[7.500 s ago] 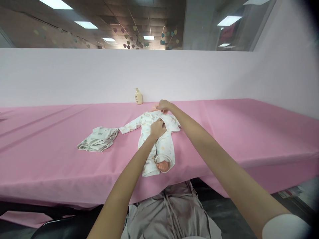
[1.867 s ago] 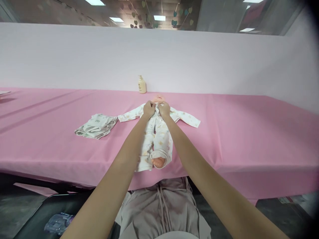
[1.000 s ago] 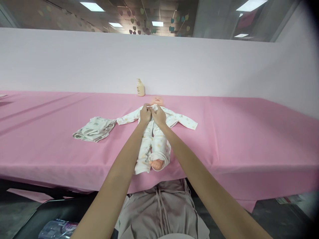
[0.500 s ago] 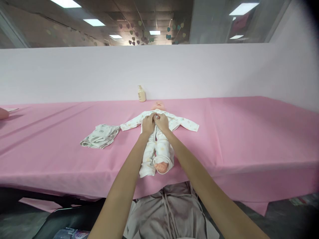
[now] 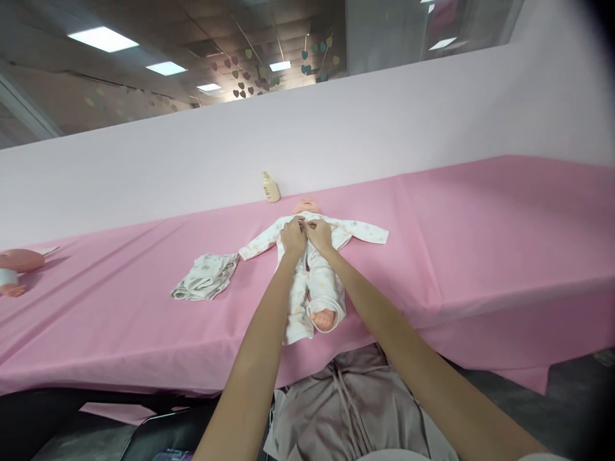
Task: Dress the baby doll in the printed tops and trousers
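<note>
A baby doll lies on its back on the pink-covered table, head toward the wall. It wears a white patterned baby shirt with both sleeves spread sideways, and matching pants. One bare foot pokes from the right pant leg; the left leg's cuff hides the other foot. At the chest, my left hand is closed in a pinch on the shirt's front. Close beside it, my right hand also pinches the shirt front. What fastening lies between the fingertips is too small to make out.
Left of the doll lies a folded patterned cloth. A cream pump bottle stands by the white wall. At the far left edge, part of another doll shows. A black chair is below the table's front edge.
The view has tilted and swung slightly left, bringing more of the other doll into sight. Both hands stay at the shirt's chest, their fingertips shifted slightly apart.
</note>
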`<state>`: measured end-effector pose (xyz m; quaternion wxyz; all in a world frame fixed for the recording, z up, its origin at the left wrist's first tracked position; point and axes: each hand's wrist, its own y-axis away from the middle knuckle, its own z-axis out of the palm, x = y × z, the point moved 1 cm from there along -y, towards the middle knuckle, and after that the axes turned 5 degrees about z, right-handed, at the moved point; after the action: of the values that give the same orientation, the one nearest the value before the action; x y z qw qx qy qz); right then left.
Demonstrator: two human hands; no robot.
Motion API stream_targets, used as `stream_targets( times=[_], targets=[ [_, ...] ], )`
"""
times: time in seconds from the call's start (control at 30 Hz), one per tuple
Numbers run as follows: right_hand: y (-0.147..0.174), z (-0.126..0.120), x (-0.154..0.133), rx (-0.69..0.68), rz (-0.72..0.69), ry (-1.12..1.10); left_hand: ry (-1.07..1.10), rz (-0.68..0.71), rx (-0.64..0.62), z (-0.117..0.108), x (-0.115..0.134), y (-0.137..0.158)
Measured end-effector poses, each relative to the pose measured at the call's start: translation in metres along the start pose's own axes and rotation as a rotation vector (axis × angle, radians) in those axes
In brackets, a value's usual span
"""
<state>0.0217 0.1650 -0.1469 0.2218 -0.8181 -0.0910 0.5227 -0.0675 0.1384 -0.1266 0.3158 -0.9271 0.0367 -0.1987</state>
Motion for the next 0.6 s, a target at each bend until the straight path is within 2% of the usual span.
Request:
stream_targets(
  times=[0.23, 0.4, 0.6],
  targets=[
    [-0.003, 0.003, 0.000, -0.002, 0.006, 0.044, 0.235, 0.013, 0.153, 0.007, -0.010, 0.007],
    [0.001, 0.005, -0.004, -0.021, -0.035, 0.081, 0.267, 0.082, 0.160, 0.005, -0.009, 0.010],
    [0.003, 0.005, -0.006, -0.065, -0.094, 0.162, 0.225, 0.038, 0.160, 0.003, -0.005, 0.014]
  ],
)
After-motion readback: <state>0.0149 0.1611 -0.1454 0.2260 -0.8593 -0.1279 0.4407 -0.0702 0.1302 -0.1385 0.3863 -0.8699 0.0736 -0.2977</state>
